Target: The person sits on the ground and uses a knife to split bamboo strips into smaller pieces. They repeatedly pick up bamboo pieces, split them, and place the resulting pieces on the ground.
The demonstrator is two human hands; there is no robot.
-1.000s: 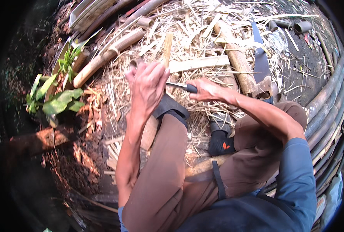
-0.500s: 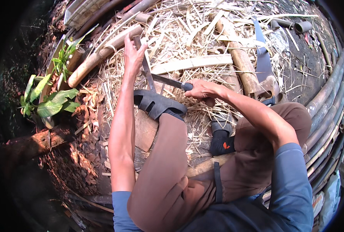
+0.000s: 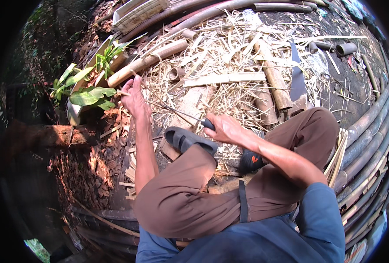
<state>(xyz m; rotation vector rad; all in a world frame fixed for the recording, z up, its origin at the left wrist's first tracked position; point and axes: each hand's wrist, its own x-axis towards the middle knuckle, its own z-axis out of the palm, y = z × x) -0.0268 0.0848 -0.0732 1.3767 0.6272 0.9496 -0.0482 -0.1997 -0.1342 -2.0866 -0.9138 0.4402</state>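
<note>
My left hand (image 3: 135, 100) is closed on a thin bamboo strip (image 3: 185, 119), whose far end shows past my fingers. The strip slants down to the right, toward my sandal (image 3: 190, 141). In my right hand (image 3: 226, 130) is a knife, gripped by its black handle (image 3: 208, 124). Its narrow blade (image 3: 172, 108) points left along the strip, seen nearly edge-on. Whether blade and strip touch, I cannot tell. Beneath them a flat wooden board (image 3: 193, 104) lies among the shavings.
Pale bamboo shavings (image 3: 229, 48) cover the ground ahead, with a flat split slat (image 3: 225, 79) on top. A handsaw (image 3: 297, 79) lies beside a bamboo pole (image 3: 273, 76). Long dark poles (image 3: 367, 127) are stacked right. Green plants (image 3: 85, 96) and another pole (image 3: 148, 62) stand left.
My view has shifted, so the surroundings sit further right and lower. My left hand has drawn back toward me, and the strip and blade now show thinner, nearly edge-on. Both hands keep their hold.
</note>
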